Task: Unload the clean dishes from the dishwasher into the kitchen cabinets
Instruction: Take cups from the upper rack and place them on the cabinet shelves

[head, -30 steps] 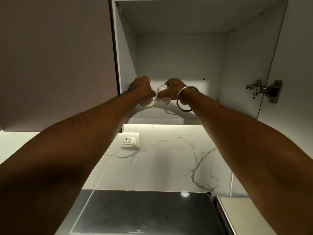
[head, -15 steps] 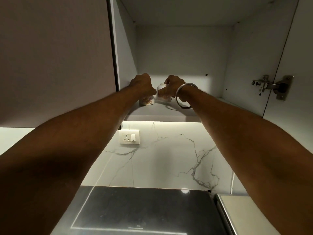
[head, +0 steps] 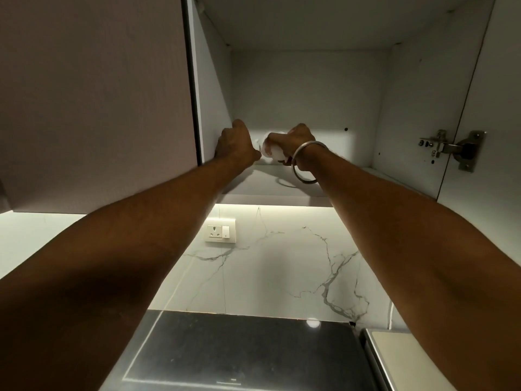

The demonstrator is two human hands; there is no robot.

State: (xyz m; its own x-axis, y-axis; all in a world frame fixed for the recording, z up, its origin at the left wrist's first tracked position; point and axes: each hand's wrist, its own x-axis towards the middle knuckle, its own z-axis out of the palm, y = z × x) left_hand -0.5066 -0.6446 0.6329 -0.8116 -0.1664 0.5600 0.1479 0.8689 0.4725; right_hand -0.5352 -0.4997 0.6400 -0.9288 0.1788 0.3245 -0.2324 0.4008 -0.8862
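Gripping the white cup [head: 272,152] round its body with the right hand [head: 293,139], fingers curled, at the cabinet shelf [head: 267,185] (probably light, glazed, slippery, chippable), beside the curled left hand [head: 236,145], whose hold cannot be told.

Reaches up into open white wall cabinet [head: 310,88], holds small white ceramic cup [head: 272,152] in right grip [head: 294,143] low over pale cabinet shelf [head: 262,185], wears silver metal bangle [head: 304,165] on that wrist, curls left grip [head: 236,145] just beside cup, near cabinet's left wall, contents hidden.
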